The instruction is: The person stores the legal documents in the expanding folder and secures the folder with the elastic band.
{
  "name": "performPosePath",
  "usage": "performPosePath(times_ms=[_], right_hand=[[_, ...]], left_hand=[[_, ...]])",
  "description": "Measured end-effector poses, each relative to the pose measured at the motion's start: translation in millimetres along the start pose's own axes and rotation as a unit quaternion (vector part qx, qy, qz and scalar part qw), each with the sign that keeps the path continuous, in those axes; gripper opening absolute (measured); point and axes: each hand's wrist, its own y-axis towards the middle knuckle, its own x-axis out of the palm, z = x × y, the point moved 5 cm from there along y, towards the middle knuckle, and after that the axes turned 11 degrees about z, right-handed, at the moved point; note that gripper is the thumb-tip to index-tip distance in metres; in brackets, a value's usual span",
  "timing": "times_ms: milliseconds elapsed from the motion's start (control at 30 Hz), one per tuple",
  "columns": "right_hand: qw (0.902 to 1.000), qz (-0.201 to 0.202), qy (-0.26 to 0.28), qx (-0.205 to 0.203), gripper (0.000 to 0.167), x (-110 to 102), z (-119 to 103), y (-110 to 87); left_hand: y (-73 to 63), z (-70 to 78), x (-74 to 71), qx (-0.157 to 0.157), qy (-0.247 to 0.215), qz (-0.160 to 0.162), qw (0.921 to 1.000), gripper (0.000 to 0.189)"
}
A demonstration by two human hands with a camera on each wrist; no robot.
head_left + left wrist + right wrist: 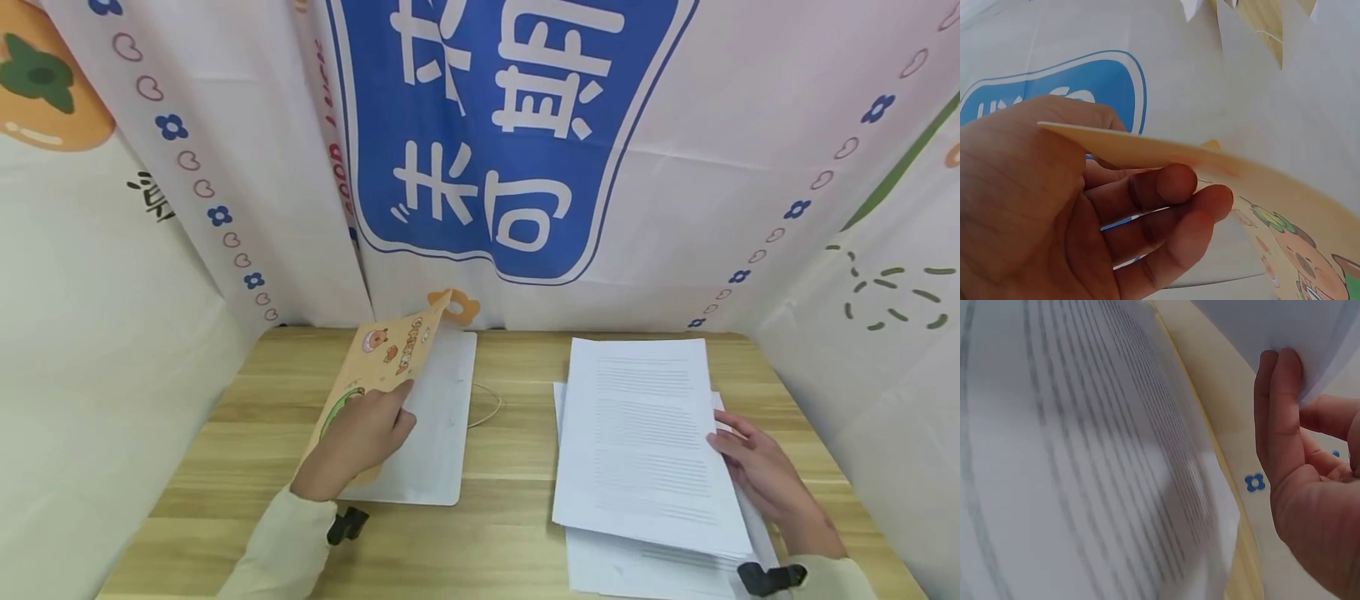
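Observation:
On the left of the table lies a folder whose tan cover (pixel 390 354) bears cartoon animals. My left hand (pixel 363 433) holds this cover partly raised, with the cover's edge between thumb and fingers in the left wrist view. Below it shows the folder's white inside (pixel 435 446). A thin looped cord (pixel 491 408) sticks out on its right. At the right, my right hand (pixel 768 479) pinches the right edge of some printed sheets (pixel 652 442), tilted over more papers (pixel 615 562). In the right wrist view, thumb and fingers (pixel 1285 412) meet at the paper's edge.
The wooden table (pixel 517 467) shows between the folder and the papers. A white printed cloth (pixel 675 225) with a blue sign stands behind, and pale cloth sides rise at left and right. Dark straps or mounts sit on both wrists.

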Motion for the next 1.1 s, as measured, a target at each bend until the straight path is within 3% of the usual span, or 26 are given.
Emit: performPosePath(times_ms=[133,500,833,1100], right_hand=[[0.9993,-0.016,-0.027,-0.018,0.065,20,-7,4.9],[0.9966,-0.075,-0.022,-0.028,0.059,82,-20,17.0],[0.9943,-0.105,-0.018,-0.003,0.055,122,-16,28.5],[0.9947,-0.1,-0.008,0.024,0.053,145,-15,39.4]], left_hand=[[0.4,-2.1,-2.6,-0.015,-0.025,-0.004,0.9996,0.05],[1.1,-8.0,-11.8,-0.035,-0.05,-0.01,0.9981,0.049],[-0.4,-13.2,-15.4,-0.047,-0.073,-0.021,0.996,0.049],[1.2,-14.1,-22.1,-0.039,-0.076,-0.012,0.9962,0.048]])
